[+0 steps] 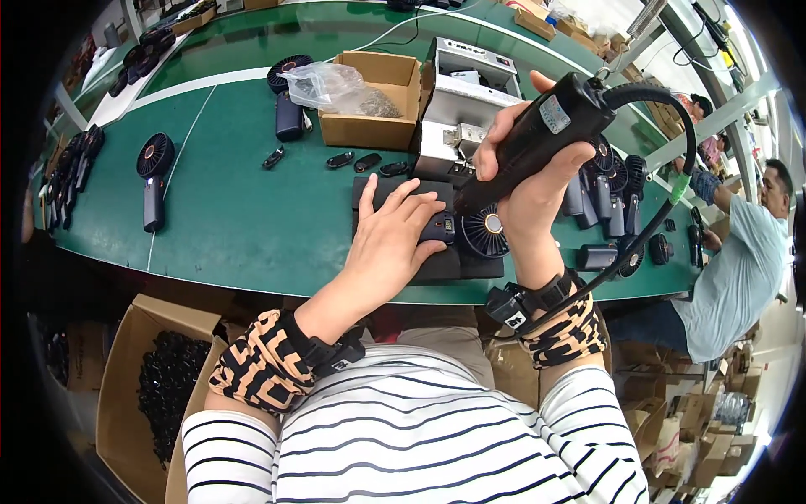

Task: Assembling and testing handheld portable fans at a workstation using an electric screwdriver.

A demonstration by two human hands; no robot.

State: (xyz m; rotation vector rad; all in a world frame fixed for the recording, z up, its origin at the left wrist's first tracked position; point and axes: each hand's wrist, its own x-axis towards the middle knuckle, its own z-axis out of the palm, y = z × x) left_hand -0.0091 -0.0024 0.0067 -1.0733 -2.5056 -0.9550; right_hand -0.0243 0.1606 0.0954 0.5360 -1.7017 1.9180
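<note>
A dark blue handheld fan (484, 231) lies on a black block-like holder (437, 269) near the bench's front edge. Over the fan's handle sits my left hand (386, 239), thumb on the near side and fingers on the far side, holding it against the holder. My right hand (531, 189) is wrapped round a black electric screwdriver (546, 134), which tilts down and left toward the fan. Its tip is hidden, so contact with the fan cannot be made out. A thick black cable (690, 143) loops from the screwdriver's top down past my right wrist.
Behind the holder stand an open cardboard box (369, 126) with a plastic bag and a white box (441, 143) with metal parts. Small dark pieces (340, 160) lie nearby. More fans (154, 181) rest left and right. A co-worker (730, 260) is at the right.
</note>
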